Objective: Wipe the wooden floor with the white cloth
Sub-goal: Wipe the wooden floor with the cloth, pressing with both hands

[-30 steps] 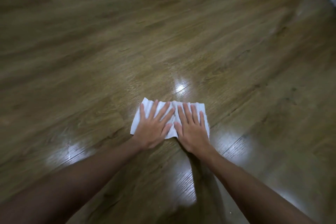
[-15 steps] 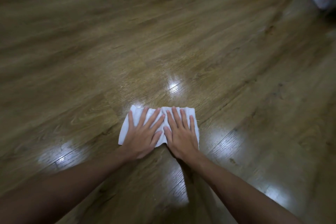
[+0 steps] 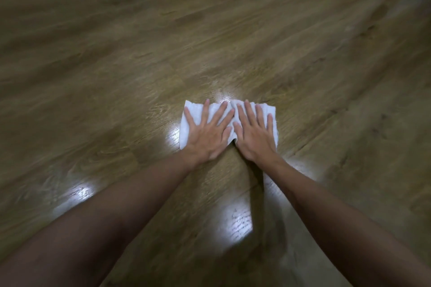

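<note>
Both hands have pushed the white cloth (image 3: 229,121) farther out across the wooden floor (image 3: 140,53)

Left hand (image 3: 207,134) and right hand (image 3: 253,134) lie open, palms flat on it, equally near; its long axis runs left-right, mid-floor, straight ahead.

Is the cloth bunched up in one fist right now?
No. The white cloth lies spread on the wooden floor, with the left hand and right hand pressed flat on it, fingers splayed.

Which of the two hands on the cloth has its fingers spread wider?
The left hand, fanned across the white cloth; the right hand keeps its fingers closer together.
</note>
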